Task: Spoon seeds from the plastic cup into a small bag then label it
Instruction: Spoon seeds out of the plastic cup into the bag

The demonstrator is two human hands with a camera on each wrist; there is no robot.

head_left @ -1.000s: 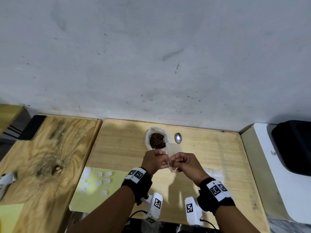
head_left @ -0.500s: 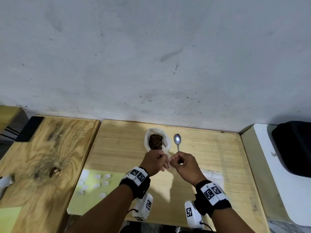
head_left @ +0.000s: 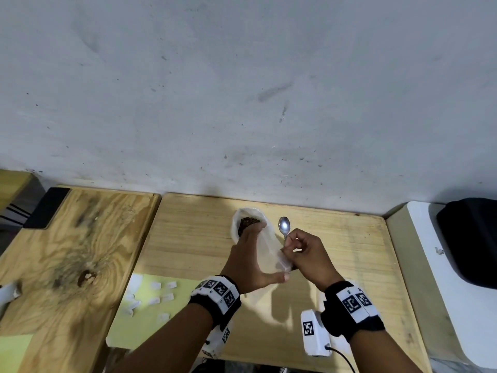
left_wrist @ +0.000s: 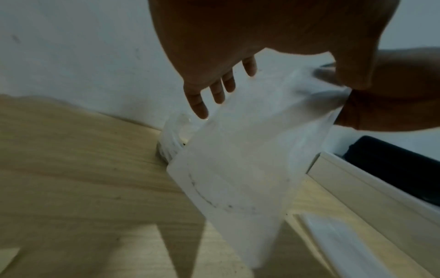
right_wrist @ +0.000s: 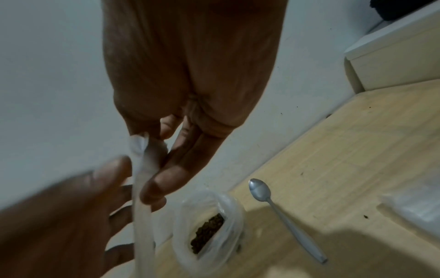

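My right hand [head_left: 287, 248] pinches the top edge of a small translucent bag [left_wrist: 250, 165] between thumb and fingers and holds it above the table. My left hand [head_left: 271, 251] is spread open beside the bag, fingers straight toward the wall and thumb touching the bag's edge. Behind the hands stands the plastic cup [right_wrist: 209, 231], lined with clear plastic and holding brown seeds [head_left: 248, 222]. A metal spoon [right_wrist: 285, 216] lies on the table to the cup's right, bowl toward the wall. The bag looks empty.
A pale yellow sheet with several small white labels [head_left: 154, 294] lies at front left. A dark phone [head_left: 47, 208] rests on the left board. A white box with a black object [head_left: 468, 238] stands right of the table. The wall is close behind the cup.
My left hand has let go of its pinch on the bag and spread open along it. The bag now hangs stretched out from my right hand's pinch.
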